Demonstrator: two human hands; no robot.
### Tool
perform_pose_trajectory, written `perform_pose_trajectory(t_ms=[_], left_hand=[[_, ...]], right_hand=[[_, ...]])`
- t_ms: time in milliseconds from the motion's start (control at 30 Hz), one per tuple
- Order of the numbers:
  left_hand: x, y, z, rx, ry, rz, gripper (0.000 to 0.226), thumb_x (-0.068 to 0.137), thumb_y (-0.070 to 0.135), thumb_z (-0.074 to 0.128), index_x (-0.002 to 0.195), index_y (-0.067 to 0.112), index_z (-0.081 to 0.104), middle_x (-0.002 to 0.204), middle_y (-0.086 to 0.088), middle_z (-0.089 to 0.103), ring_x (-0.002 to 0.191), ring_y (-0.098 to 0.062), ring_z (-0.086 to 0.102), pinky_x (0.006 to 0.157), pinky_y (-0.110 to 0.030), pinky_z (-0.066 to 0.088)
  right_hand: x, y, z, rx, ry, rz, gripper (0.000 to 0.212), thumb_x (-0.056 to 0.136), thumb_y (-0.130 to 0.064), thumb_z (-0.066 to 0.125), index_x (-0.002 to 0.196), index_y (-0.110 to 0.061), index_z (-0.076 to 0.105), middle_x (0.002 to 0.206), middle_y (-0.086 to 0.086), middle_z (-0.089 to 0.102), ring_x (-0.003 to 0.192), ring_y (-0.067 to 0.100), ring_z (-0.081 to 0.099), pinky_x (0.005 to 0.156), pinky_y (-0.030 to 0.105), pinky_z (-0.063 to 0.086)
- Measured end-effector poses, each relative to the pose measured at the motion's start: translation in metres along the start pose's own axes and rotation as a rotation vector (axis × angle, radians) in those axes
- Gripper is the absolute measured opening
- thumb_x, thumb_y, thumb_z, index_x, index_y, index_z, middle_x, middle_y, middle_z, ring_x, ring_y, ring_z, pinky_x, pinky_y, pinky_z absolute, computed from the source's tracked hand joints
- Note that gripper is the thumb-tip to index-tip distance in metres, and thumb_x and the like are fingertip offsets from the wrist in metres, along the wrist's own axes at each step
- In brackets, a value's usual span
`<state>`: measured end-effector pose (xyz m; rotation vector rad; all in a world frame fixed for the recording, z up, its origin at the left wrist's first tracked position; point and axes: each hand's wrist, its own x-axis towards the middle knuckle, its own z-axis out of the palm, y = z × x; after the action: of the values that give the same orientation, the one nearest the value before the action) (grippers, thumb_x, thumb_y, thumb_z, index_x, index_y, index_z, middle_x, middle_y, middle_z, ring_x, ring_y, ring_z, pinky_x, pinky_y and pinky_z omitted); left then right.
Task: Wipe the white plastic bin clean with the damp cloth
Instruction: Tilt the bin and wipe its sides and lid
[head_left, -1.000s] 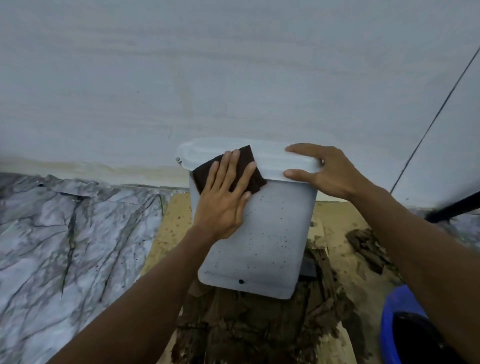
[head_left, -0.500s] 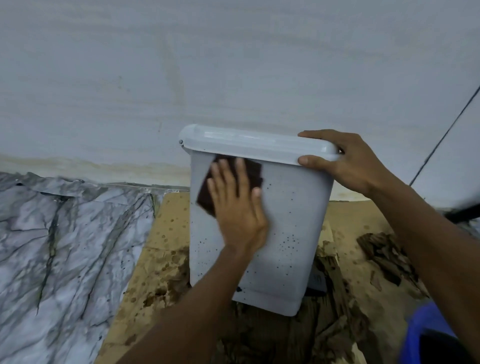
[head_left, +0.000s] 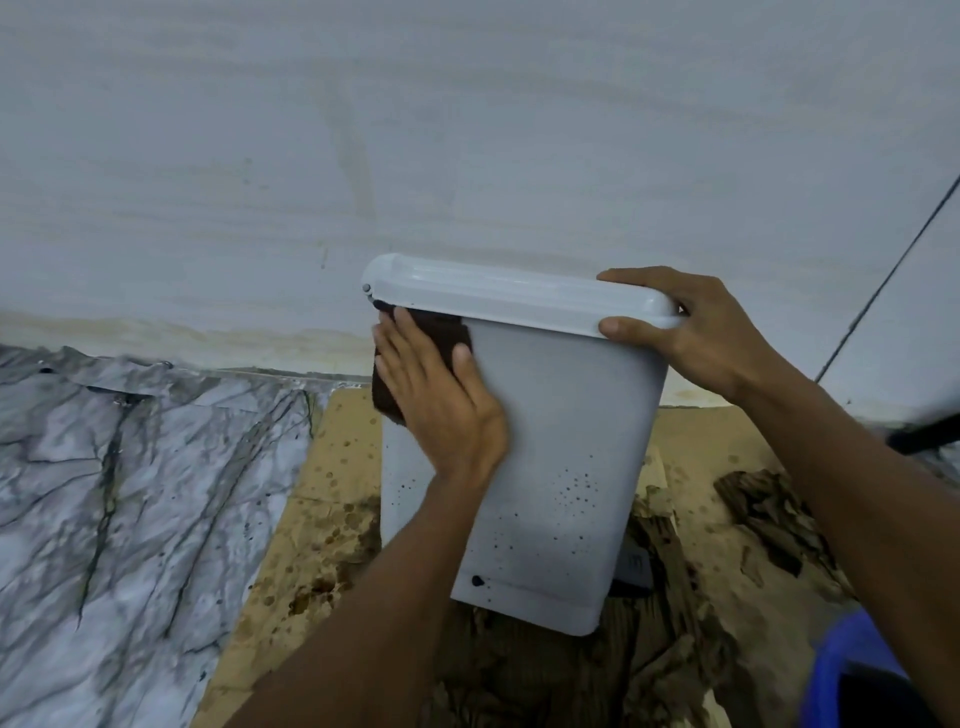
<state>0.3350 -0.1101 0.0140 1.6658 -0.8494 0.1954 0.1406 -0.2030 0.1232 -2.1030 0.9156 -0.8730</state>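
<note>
Left hand (head_left: 441, 395) pressing cloth (head_left: 441, 332), bin (head_left: 561, 441)

Marble-patterned floor (head_left: 130, 519), stained soggy cardboard (head_left: 332, 493) on it, white plastic bin (head_left: 561, 441) on the cardboard.

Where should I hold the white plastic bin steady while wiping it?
On the white plastic bin, grip the overhanging lid at its right corner, coming from the right: fingers over the top, thumb on the front lip, as the right hand does. The smooth tapered walls offer no ledge, and the dark brown cloth needs them free.
</note>
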Motion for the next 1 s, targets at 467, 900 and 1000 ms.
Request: perform_pose_trajectory(t_ms=[467,900,1000], left_hand=[[0.002,-0.03,-0.01,0.062,-0.016,0.106,0.064,0.106,0.033,0.032,0.161,0.006,0.013,0.17,-0.012,0.013,0.158,-0.024,0.005,0.126,-0.05,0.011],[-0.088,-0.012,0.017,0.265,-0.573,1.177,0.059,0.109,0.035,0.03,0.162,0.011,0.017,0.171,-0.01,0.005,0.157,-0.029,0.007,0.127,-0.046,0.001],[-0.089,-0.053,-0.008,0.358,-0.681,1.442,0.059,0.109,0.037,0.031,0.162,0.016,0.017,0.17,-0.01,0.003,0.158,-0.026,0.004,0.128,-0.043,-0.002]], right_hand=[[-0.003,-0.001,-0.001,0.021,0.018,-0.004,0.039,0.078,-0.036,0.08,0.116,-0.038,0.07,0.12,-0.022,0.066,0.11,-0.004,0.059,0.09,0.022,0.047],[-0.005,0.004,-0.002,0.062,0.04,0.0,0.04,0.077,-0.031,0.082,0.115,-0.032,0.071,0.121,-0.017,0.067,0.111,0.0,0.061,0.094,0.023,0.049],[-0.004,0.005,-0.003,0.012,0.029,-0.008,0.042,0.077,-0.038,0.081,0.117,-0.037,0.069,0.123,-0.019,0.065,0.113,0.001,0.059,0.094,0.026,0.049]])
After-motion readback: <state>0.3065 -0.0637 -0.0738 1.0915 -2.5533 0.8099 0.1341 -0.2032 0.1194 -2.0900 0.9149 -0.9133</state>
